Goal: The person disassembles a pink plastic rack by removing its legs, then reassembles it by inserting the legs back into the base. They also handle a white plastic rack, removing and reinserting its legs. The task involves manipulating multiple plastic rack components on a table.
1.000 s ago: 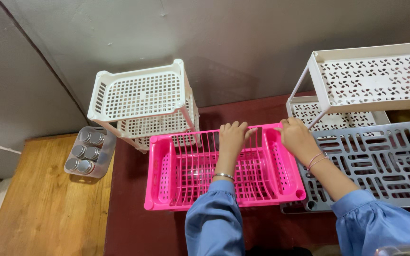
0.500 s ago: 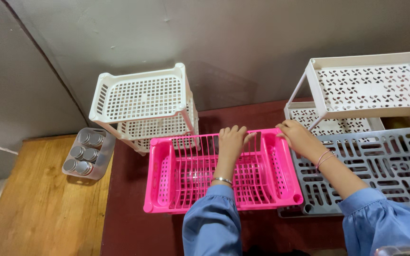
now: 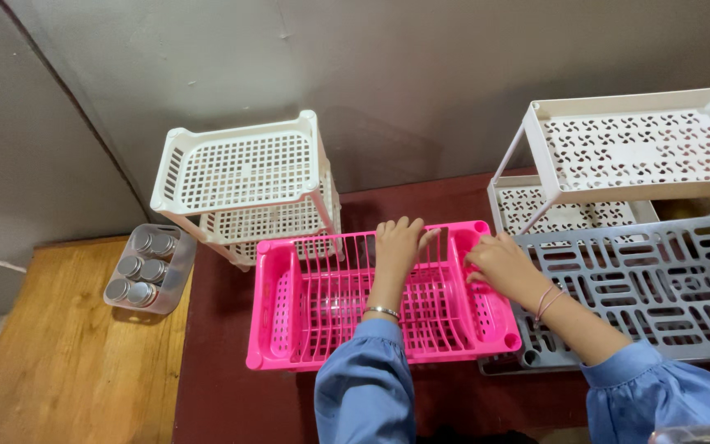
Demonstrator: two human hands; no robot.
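Note:
A bright pink slotted plastic basket [image 3: 314, 308] lies on a dark red table [image 3: 223, 395] in front of me. My left hand [image 3: 398, 244] rests on the basket's far rim near its middle, fingers spread over the edge. Fingers curled, my right hand [image 3: 499, 263] grips the basket's right end wall. Both arms wear blue sleeves, and each wrist carries thin bangles.
A white two-tier slotted rack [image 3: 244, 177] stands behind the basket at left. A grey slotted tray [image 3: 659, 284] lies at right, under a white tiered shelf [image 3: 638, 148]. A clear box of metal-lidded jars [image 3: 145, 270] sits on a wooden surface [image 3: 59, 362] at left. A grey wall is behind.
My right hand has slid from the basket's far right corner down onto its right end wall. The left hand stays on the far rim. The view has shifted slightly.

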